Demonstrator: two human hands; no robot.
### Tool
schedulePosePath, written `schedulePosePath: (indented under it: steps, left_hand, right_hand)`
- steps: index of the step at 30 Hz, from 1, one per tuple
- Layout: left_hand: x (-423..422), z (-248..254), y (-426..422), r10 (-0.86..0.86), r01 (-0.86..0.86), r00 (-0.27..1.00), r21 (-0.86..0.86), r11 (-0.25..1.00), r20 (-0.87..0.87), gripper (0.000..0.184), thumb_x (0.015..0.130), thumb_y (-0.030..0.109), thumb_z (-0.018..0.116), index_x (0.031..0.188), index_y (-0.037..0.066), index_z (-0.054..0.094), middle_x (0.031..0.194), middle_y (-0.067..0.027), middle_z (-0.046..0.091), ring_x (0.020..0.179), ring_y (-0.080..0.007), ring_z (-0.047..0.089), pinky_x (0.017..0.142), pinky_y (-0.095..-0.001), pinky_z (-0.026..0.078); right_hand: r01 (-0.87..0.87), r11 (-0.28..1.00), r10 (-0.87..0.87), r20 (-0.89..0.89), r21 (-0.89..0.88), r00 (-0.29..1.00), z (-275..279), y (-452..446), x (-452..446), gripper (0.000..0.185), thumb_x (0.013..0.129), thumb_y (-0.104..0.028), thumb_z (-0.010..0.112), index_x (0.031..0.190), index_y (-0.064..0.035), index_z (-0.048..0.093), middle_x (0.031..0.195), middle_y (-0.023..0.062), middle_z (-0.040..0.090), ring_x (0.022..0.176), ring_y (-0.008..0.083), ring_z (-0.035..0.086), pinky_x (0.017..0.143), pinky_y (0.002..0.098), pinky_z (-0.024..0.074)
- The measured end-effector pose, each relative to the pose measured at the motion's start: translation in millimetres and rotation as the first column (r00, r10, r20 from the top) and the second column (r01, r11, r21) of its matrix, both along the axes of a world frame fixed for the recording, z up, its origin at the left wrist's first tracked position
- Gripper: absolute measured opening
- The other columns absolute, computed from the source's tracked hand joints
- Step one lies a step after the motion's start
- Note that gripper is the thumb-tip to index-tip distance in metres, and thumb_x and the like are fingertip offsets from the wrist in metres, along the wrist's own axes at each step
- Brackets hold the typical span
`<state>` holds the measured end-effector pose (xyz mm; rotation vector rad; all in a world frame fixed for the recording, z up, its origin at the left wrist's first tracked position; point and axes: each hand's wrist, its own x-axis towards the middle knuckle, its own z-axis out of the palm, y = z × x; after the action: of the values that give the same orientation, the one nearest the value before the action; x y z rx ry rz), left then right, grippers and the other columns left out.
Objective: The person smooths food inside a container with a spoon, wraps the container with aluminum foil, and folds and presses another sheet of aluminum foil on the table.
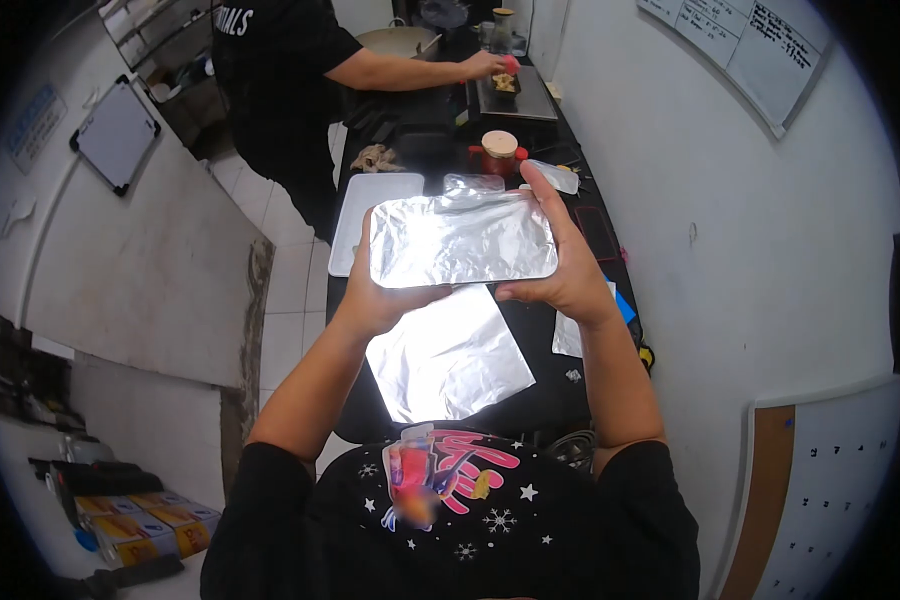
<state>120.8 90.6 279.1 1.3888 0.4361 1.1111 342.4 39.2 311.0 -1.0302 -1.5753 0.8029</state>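
Observation:
Between my two hands I hold up a rectangular tray covered with foil (463, 240), its smooth, slightly creased silver top facing me. My left hand (375, 295) grips the left end, with the fingers partly hidden behind and under it. At the right end, my right hand (567, 270) is closed round the edge, thumb pointing up along the side. Below it on the black table lies a flat sheet of aluminium foil (450, 360). Behind the held tray is a clear plastic container (473, 183), partly covered by it.
A white plastic tray (347, 235) lies at the table's left edge. Farther back are a red pot with a pale lid (499, 150) and a crumpled brown cloth (375, 158). A co-worker (280, 90) reaches over a small food container (505, 85). A wall (710, 220) borders the right side.

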Motion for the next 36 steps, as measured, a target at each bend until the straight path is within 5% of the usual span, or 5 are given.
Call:
schedulePosePath:
  steps: [13,22,31,36]
  left_hand:
    - [-1.4,-3.7,7.3,-0.036,0.035,0.999,-0.004,0.999,-0.039,0.084,0.058,0.009,0.086,0.122,0.005,0.031,0.117,-0.0122,0.051,0.111,-0.0204,0.053,0.094,-0.0344,0.043]
    - [-1.6,-5.3,10.0,-0.059,0.056,0.997,-0.054,0.997,-0.045,0.082,0.060,0.009,0.084,0.122,0.005,0.031,0.116,-0.0117,0.050,0.112,-0.0207,0.052,0.094,-0.0348,0.044]
    - [4.8,1.3,9.1,-0.041,0.041,0.997,-0.009,0.999,-0.065,0.084,0.059,0.010,0.084,0.124,0.005,0.031,0.115,-0.0118,0.050,0.112,-0.0222,0.052,0.094,-0.0350,0.043]
    - [8.5,8.4,7.8,-0.048,0.043,0.997,-0.072,0.996,-0.065,0.086,0.058,0.008,0.084,0.125,0.006,0.031,0.115,-0.0118,0.050,0.112,-0.0229,0.052,0.095,-0.0359,0.043]
  right_hand:
    - [0.077,0.994,-0.071,0.071,-0.074,0.995,-5.5,-2.0,-0.1,0.123,0.048,-0.021,0.092,0.147,-0.0094,0.020,0.141,0.0124,0.036,0.129,0.0245,0.037,0.109,0.0343,0.0255]
    - [-0.013,0.979,-0.002,-0.073,-0.203,0.997,0.0,-0.4,-1.0,0.104,0.051,-0.014,0.090,0.137,-0.0113,0.032,0.126,0.0097,0.048,0.122,0.0218,0.044,0.104,0.0344,0.0334]
    - [-0.134,0.966,0.073,-0.263,-0.221,0.962,-6.8,6.1,6.5,0.102,0.051,-0.008,0.089,0.135,-0.0028,0.032,0.121,0.0054,0.051,0.117,0.0169,0.047,0.102,0.0317,0.0352]
    - [-0.122,0.959,0.062,-0.233,-0.254,0.971,0.7,7.0,9.4,0.110,0.049,-0.017,0.089,0.137,0.0004,0.027,0.124,0.0147,0.051,0.119,0.0255,0.049,0.103,0.0343,0.0344]
